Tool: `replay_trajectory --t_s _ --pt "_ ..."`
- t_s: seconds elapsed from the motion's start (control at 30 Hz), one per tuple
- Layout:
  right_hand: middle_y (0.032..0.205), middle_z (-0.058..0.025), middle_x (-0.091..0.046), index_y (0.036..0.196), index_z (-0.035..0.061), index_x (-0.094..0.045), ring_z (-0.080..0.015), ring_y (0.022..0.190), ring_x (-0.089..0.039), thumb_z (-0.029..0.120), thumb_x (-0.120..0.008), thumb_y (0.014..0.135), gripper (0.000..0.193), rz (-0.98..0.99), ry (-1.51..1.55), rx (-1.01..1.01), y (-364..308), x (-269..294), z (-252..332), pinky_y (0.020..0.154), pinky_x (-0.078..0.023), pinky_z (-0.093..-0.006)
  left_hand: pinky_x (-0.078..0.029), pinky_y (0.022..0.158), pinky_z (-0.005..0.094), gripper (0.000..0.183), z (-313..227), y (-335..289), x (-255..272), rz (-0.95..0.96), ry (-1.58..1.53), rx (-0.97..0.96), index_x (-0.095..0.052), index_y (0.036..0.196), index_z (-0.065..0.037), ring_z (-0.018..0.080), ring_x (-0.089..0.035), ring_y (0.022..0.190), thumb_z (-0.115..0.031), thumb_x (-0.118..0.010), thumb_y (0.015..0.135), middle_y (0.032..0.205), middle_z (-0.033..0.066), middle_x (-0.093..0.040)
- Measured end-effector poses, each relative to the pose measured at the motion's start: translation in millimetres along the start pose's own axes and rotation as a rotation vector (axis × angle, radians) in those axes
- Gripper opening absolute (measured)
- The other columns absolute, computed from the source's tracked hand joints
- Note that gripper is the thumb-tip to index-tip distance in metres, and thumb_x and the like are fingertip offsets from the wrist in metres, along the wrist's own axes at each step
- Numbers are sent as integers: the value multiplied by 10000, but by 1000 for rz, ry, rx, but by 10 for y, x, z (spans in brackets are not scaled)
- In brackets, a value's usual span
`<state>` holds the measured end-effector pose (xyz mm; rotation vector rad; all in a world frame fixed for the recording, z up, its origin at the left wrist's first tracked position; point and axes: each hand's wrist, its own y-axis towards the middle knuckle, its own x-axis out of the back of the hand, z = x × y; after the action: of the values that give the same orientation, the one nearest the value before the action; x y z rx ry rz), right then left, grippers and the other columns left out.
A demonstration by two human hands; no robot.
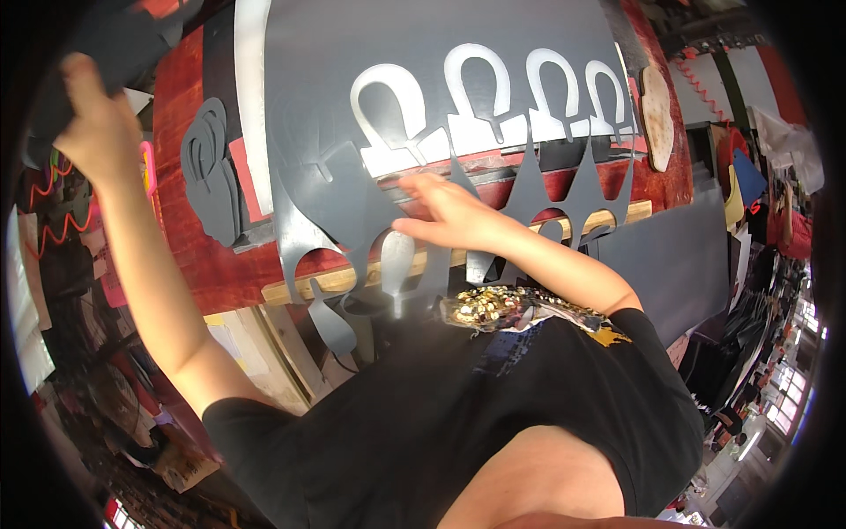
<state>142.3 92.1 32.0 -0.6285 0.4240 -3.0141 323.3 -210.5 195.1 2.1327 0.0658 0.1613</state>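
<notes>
At the far upper left, my left hand (99, 132) is raised against a dark grey, blurred shape (132, 44). One finger points upward along it; the rest are smeared or hidden, so I cannot tell whether it grips the shape. My right hand (449, 210) reaches over the near part of a large dark grey sheet (326, 53), fingers stretched out and nothing visibly held. Several horseshoe-shaped cutouts (476, 79) cross the sheet, showing white beneath. Along its near edge the sheet is cut into pointed, curved remnants (529, 189) that hang over the table edge.
A stack of dark grey cut pieces (210, 167) lies on the red table (176, 97) at the left. Wooden strip (405, 264) runs along the near edge. Another grey sheet (661, 264) is at the right, below a worn, pale wooden piece (656, 119). Red coiled hose (62, 234) hangs left.
</notes>
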Motion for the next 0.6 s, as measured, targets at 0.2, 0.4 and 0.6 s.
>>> replay_trajectory --t_s 0.2,0.4,0.6 --pt "1087 -27 -652 1185 43 -610 -116 979 -605 204 -748 828 416 366 956 -403 500 -272 -199 816 -486 -247 -327 1116 519 351 -178 -1766 294 1168 -221 -189 -659 1224 -135 306 -490 1290 -167 -591 881 1364 110 -533" --pt "1200 -86 -627 1300 16 -499 -92 847 -624 83 -659 839 493 477 1131 -207 451 -253 -69 696 -526 -266 -332 1085 567 632 -245 -1969 427 1224 -169 -100 -572 1299 -118 352 -505 1261 -311 -786 737 1334 147 -540" --pt "1338 -156 -540 1379 -29 -405 -90 693 -581 16 -588 812 598 680 1214 -3 392 -19 187 651 -534 -233 -441 1025 438 600 -334 -1749 343 1151 -266 62 -572 1305 -102 329 -540 1215 -162 -791 750 1345 148 -531"
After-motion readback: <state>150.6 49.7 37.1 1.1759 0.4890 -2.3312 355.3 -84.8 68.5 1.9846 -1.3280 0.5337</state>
